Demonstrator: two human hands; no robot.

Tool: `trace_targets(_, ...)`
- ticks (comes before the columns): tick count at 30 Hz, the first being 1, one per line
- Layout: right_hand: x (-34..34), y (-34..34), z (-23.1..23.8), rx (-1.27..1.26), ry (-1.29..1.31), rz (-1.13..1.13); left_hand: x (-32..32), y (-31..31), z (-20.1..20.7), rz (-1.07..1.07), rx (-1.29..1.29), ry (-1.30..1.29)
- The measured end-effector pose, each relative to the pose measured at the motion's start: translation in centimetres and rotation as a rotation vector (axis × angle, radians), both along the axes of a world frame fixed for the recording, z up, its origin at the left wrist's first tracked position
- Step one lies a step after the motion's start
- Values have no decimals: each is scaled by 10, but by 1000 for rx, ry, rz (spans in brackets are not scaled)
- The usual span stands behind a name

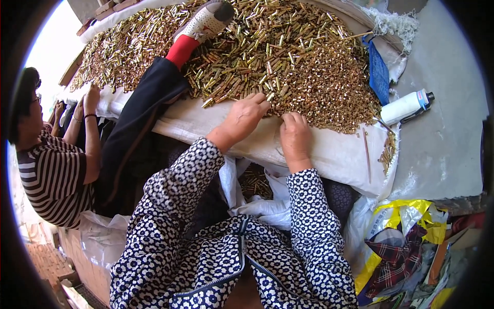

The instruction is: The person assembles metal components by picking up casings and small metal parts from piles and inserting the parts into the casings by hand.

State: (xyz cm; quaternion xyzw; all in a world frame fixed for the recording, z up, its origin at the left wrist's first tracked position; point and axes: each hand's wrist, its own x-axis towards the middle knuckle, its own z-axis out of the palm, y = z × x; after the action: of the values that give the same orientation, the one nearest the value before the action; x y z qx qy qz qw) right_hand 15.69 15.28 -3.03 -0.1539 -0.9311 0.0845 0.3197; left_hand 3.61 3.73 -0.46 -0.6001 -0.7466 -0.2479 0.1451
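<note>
My left hand (244,117) rests at the near edge of a wide heap of brass-coloured metal pieces, its fingers pinched together. Close by on its right is my right hand (296,136), fingers bent and closed at the same edge. What either holds is too small or hidden to tell. Long thin metal sleeves (242,56) make up much of the heap, and small nut-like pieces (329,85) lie thickly in front of and beyond my right hand. Under the heap is a pale cloth (329,149). Below my hands, an open white sack (267,208) holds more metal pieces.
At left, a person in a striped top (51,180) works along the heap's edge. A leg with a red sock and a shoe (206,20) lies across the heap. A white bottle (406,107), a blue cloth (378,72) and a thin stick (367,152) are at right. Bags (393,247) lie lower right.
</note>
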Motion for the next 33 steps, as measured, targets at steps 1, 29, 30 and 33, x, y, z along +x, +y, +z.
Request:
trace_targets(1,1,0,-1,-44,92,31,4,-8,0,0,20,-25)
trace_targets(29,31,-48,7,-1476,232,410,45,-65,-16,-93,355,-1584)
trace_targets(30,31,-49,7,-1477,232,411,44,-65,-17,-92,355,-1583)
trace_targets(33,31,-49,7,-1641,347,482,44,-65,-17,-114,367,-1651)
